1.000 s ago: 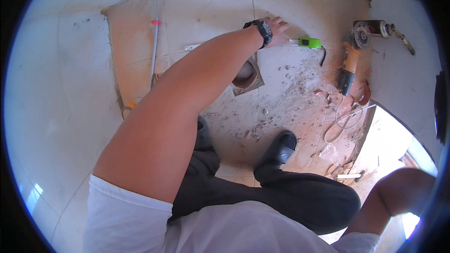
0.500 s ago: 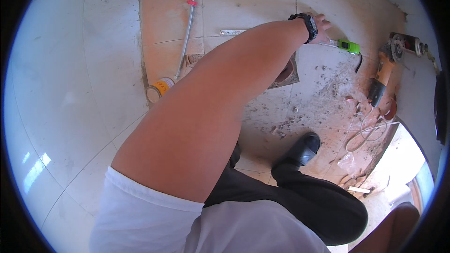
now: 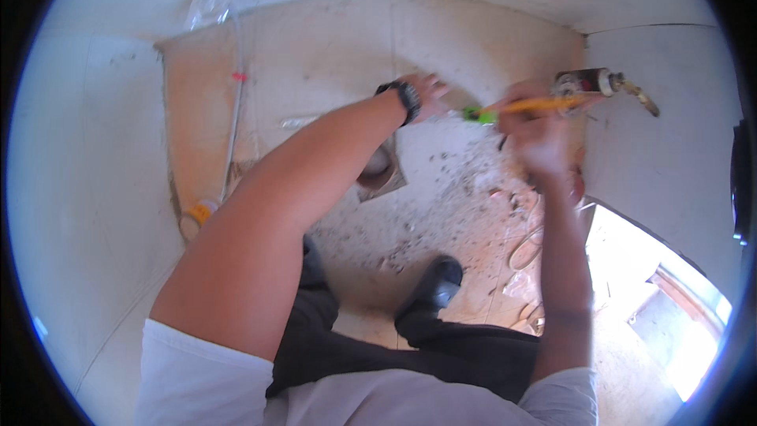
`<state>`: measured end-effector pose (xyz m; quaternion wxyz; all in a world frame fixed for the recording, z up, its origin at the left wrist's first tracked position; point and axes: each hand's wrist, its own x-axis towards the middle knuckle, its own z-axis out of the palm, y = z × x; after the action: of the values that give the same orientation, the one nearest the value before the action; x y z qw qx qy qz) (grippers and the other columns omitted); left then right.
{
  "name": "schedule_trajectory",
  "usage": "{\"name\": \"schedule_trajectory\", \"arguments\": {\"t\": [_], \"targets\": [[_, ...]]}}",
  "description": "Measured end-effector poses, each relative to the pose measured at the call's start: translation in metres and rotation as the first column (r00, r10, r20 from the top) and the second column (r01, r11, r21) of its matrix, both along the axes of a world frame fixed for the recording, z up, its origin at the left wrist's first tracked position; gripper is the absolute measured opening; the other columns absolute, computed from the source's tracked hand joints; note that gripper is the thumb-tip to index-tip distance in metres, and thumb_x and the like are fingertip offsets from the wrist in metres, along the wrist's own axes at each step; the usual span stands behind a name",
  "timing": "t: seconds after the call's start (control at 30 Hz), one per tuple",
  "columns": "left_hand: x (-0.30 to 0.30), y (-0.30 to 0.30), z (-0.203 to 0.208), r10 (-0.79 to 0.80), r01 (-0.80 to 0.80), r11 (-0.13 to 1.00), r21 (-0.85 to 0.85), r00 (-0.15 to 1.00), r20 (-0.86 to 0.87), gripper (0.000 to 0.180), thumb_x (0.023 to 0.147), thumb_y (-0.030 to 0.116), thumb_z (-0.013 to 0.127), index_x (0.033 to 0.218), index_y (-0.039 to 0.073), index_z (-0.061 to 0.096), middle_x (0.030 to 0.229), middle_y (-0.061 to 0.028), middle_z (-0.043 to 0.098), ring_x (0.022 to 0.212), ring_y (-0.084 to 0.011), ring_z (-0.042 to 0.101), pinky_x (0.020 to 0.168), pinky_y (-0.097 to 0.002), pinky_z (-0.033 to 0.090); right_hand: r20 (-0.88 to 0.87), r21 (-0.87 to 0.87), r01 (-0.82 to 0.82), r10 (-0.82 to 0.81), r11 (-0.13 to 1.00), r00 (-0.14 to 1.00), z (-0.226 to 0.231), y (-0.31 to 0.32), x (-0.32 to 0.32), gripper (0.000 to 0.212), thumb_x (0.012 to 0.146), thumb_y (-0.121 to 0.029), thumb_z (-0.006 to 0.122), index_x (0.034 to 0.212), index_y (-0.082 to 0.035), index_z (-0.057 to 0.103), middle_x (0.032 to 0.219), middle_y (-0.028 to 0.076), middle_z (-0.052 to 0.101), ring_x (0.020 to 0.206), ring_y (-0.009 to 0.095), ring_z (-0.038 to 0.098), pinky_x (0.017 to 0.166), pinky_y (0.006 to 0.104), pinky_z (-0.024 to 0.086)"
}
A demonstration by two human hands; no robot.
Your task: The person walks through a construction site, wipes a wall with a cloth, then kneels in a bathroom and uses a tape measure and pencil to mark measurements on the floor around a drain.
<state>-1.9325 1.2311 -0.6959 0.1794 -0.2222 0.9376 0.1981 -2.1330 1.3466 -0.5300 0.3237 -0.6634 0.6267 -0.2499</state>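
Note:
My left hand [image 3: 426,98], with a black watch on the wrist, lies near the floor with fingers spread, beside a green tape measure [image 3: 478,114]. What its palm touches is hidden. My right hand [image 3: 539,132] is smeared by motion and closed around a long yellow pencil-like stick [image 3: 544,104], just right of the tape measure. Behind that hand a cutting disc [image 3: 566,101] partly shows; the grinder's body is mostly covered. Under my left forearm, a round drain opening [image 3: 377,170] sits in a square cutout.
A pale metal strip [image 3: 296,122] lies left of my left hand. A yellow-labelled can [image 3: 195,219] and a clear hose [image 3: 237,110] are at the left. A small gas canister [image 3: 587,81] stands by the right wall. Rubble [image 3: 473,189] litters the tiles.
My right arm has come up from the lower right, and its hand is now in front of the grinder with the yellow stick. The view has shifted; my left hand stays beside the tape measure.

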Motion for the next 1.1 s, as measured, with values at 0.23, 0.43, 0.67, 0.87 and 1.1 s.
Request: {"name": "schedule_trajectory", "arguments": {"t": [0.23, 0.43, 0.67, 0.87, 1.1], "targets": [[0.007, -0.005, 0.005, -0.156, 0.153, 0.986, -0.069, 0.987, -0.043, 0.031, 0.096, 0.029, 0.056, 0.122, 0.031, 0.073, 0.151, -0.0088, 0.045, 0.141, -0.0328, 0.042, 0.107, -0.0431, 0.048, 0.393, 0.211, 0.135, -0.210, 0.968, 0.895, -0.169, 0.020, 0.057, 0.017, 0.085, -0.007, 0.069, 0.100, 0.001, 0.070, 0.089, 0.009, 0.071, 0.082, 0.015, 0.065, 0.078, 0.0303, 0.053], [0.006, -0.006, 0.010, -0.161, 0.157, 0.981, -0.117, 0.987, -0.029, 0.023, 0.092, 0.027, 0.061, 0.109, 0.027, 0.077, 0.148, -0.0091, 0.046, 0.137, -0.0311, 0.044, 0.105, -0.0431, 0.050, 0.399, 0.048, 0.223, -0.223, 0.974, 0.890, -0.171, 0.020, 0.069, 0.012, 0.083, -0.007, 0.069, 0.092, 0.001, 0.072, 0.083, 0.012, 0.072, 0.074, 0.016, 0.067, 0.071, 0.0290, 0.054], [0.007, -0.009, 0.021, -0.155, 0.150, 0.986, -0.076, 0.986, -0.064, 0.025, 0.094, 0.029, 0.059, 0.111, 0.028, 0.077, 0.148, -0.0079, 0.046, 0.138, -0.0290, 0.044, 0.108, -0.0434, 0.046, 0.350, -0.009, 0.204, -0.188, 0.979, 0.918, -0.183, 0.017, 0.063, 0.012, 0.080, -0.005, 0.067, 0.089, 0.000, 0.074, 0.084, 0.013, 0.074, 0.072, 0.020, 0.071, 0.069, 0.0318, 0.057], [0.006, -0.008, 0.023, -0.132, 0.127, 0.990, -0.065, 0.989, -0.067, 0.027, 0.094, 0.030, 0.058, 0.114, 0.031, 0.076, 0.148, -0.0068, 0.046, 0.138, -0.0287, 0.043, 0.109, -0.0438, 0.045, 0.306, -0.036, 0.193, -0.173, 0.981, 0.936, -0.180, 0.018, 0.064, 0.013, 0.079, -0.005, 0.067, 0.088, -0.001, 0.075, 0.083, 0.015, 0.074, 0.072, 0.023, 0.072, 0.068, 0.0323, 0.057], [0.008, -0.008, 0.024, -0.153, 0.148, 0.986, -0.079, 0.987, -0.057, 0.028, 0.093, 0.029, 0.059, 0.115, 0.032, 0.076, 0.149, -0.0073, 0.045, 0.138, -0.0289, 0.042, 0.108, -0.0441, 0.044, 0.259, -0.083, 0.170, -0.143, 0.982, 0.955, -0.177, 0.016, 0.063, 0.012, 0.078, -0.005, 0.067, 0.087, -0.001, 0.075, 0.084, 0.016, 0.074, 0.073, 0.025, 0.072, 0.069, 0.0332, 0.057]]}}
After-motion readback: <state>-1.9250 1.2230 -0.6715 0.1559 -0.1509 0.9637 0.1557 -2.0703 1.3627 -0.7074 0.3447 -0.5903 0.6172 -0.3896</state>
